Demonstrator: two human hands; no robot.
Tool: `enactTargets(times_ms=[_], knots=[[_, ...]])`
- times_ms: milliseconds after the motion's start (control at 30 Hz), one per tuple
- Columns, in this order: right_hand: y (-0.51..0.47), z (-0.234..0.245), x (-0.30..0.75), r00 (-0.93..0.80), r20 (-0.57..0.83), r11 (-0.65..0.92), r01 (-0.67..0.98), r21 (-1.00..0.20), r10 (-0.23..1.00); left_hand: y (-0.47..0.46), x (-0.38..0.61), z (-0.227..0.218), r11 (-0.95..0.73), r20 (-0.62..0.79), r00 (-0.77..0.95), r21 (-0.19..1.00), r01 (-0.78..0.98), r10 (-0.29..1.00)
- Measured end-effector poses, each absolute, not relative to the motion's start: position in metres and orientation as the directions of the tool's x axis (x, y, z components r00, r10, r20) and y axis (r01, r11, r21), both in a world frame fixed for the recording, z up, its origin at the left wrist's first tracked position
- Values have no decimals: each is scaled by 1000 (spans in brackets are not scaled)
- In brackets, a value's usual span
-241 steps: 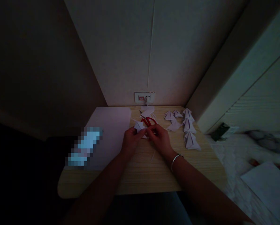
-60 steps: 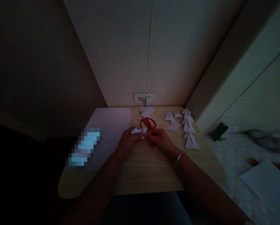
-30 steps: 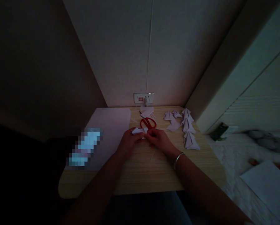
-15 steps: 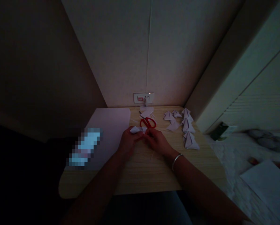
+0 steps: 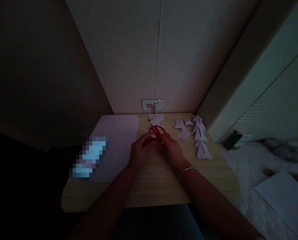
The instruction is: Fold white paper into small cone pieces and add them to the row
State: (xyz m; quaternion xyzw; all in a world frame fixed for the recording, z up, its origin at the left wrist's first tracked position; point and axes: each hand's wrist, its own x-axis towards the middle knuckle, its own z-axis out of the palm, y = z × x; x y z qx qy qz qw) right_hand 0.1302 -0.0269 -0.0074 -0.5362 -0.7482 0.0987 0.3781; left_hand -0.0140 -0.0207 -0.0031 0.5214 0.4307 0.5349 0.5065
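Over the middle of the small table, my left hand (image 5: 139,150) and my right hand (image 5: 172,150) meet at the fingertips. Between them is a small folded white paper (image 5: 153,136), mostly covered by the fingers. Both hands are closed on it. Just beyond the fingertips lie red-handled scissors (image 5: 161,128), their blades pointing to the back left over white paper scraps (image 5: 155,118). To the right of my right hand stand several folded paper pieces, the nearest a layered, tree-like paper shape (image 5: 202,150).
A large white sheet (image 5: 121,133) covers the left of the wooden table (image 5: 149,193), with a pixelated phone-like screen (image 5: 92,155) on it. A wall socket (image 5: 152,105) with a plug sits behind. Beyond the right edge are a dark green packet (image 5: 233,140) and another white sheet (image 5: 286,196).
Both hands have come closer together, the left moving right. The folded paper, earlier showing as a wide strip, is now mostly hidden by the fingers.
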Motion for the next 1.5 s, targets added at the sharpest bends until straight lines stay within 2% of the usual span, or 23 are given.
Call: enactTargets(times_ms=[67, 133, 233, 300, 533, 733, 967, 1133, 1333, 1500], knots=[[-28, -6, 129, -151, 490, 453, 670, -588, 858, -20, -15, -5, -144, 146, 15, 987, -76, 989], [-29, -5, 128, -103, 507, 467, 574, -672, 856, -17, -17, -7, -154, 154, -7, 984, -88, 988], [-28, -4, 127, -34, 452, 425, 412, -806, 891, -14, -19, -9, -138, 142, 14, 978, -155, 990], [-27, -5, 128, -25, 419, 401, 346, -848, 908, -14, -19, -9, -124, 131, 26, 974, -188, 991], [-26, -6, 131, 18, 487, 432, 433, -791, 873, -16, -18, -4, -128, 134, 29, 977, -170, 991], [-26, -10, 127, 30, 332, 315, 241, -918, 943, -15, -17, -4, -176, 177, 2, 978, -113, 984], [-27, -8, 124, 62, 423, 403, 208, -891, 904, -17, -17, -4, -217, 215, -35, 972, -93, 976], [-26, -9, 125, 62, 494, 457, 296, -839, 867, -19, -14, -5, -77, 72, -41, 989, -129, 997], [-25, -10, 126, 60, 501, 454, 343, -822, 863, -21, -15, 1, 34, -36, -19, 994, -100, 999], [-25, -10, 124, 38, 492, 459, 303, -835, 870, -21, -15, -2, -85, 81, -49, 991, -101, 996]])
